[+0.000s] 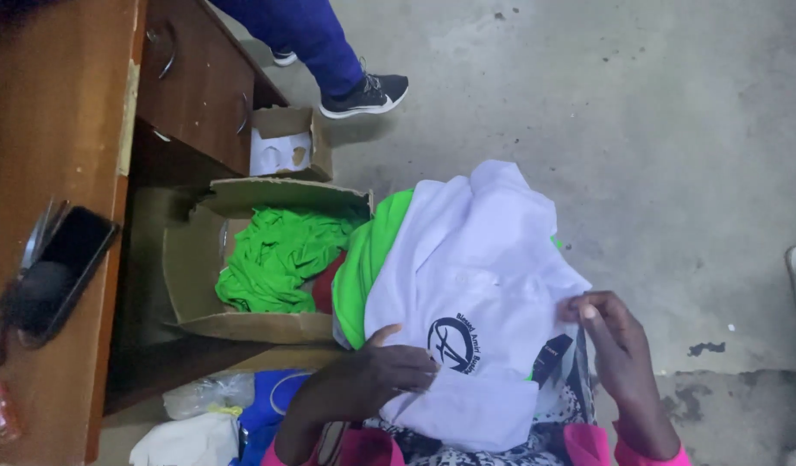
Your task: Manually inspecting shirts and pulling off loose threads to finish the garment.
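Left hand [376, 371]: lies flat on the white shirt [476, 285] at about 7 o'clock of the garment, fingers spread wide and pressing just beside the dark round print [454, 343].
Right hand [614, 341]: at 4 o'clock of the shirt, fingertips [579, 306] pinched narrow on the shirt's right edge, holding the cloth.
White shirt: bunched on the person's lap, low centre of view; collar end points toward 12 o'clock.
Black tag [551, 358]: small, dark, at the shirt's lower right, just beside the right hand.
Green garment [368, 259]: under the white shirt, showing at its 9 o'clock side, touching it.
Cardboard box [243, 324]: open, on the floor at 9 o'clock of the shirt; crumpled green cloth [277, 259] inside.
Small box [286, 142]: farther off at 11 o'clock, white paper in it.
Bench [53, 129]: brown wood with drawers, far left; dark phone [66, 267] lying on top.
Other person: blue trouser leg and a black shoe [363, 95] at 12 o'clock, well apart, on the concrete floor [657, 129].
Sleeves [588, 444]: pink, at both wrists.
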